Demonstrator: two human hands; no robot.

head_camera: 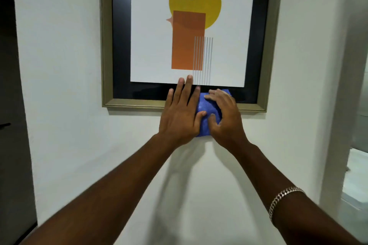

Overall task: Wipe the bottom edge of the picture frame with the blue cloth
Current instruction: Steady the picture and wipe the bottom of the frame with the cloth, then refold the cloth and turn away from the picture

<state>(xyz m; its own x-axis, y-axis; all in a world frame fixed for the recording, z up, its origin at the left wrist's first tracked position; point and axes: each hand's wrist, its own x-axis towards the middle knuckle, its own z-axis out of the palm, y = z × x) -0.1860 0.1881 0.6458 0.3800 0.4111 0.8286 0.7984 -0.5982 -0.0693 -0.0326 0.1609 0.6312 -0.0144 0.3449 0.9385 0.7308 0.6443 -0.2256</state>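
While the crumpled blue cloth (pixel 209 113) is pressed over the lower rail of the dull gold picture frame (pixel 106 45), near the middle of its width and slightly to the right, the wiping looks underway but not finished. The right hand (pixel 224 117) clutches the cloth, fingers curled over it. The left hand (pixel 180 113) lies flat and open just beside it, fingers spread across the rail and dark mat, thumb touching the cloth. Bare rail shows on both sides, so I judge each stretch may need a pass; no dust is visible either way. Around the frame, the white wall (pixel 59 65) is plain.
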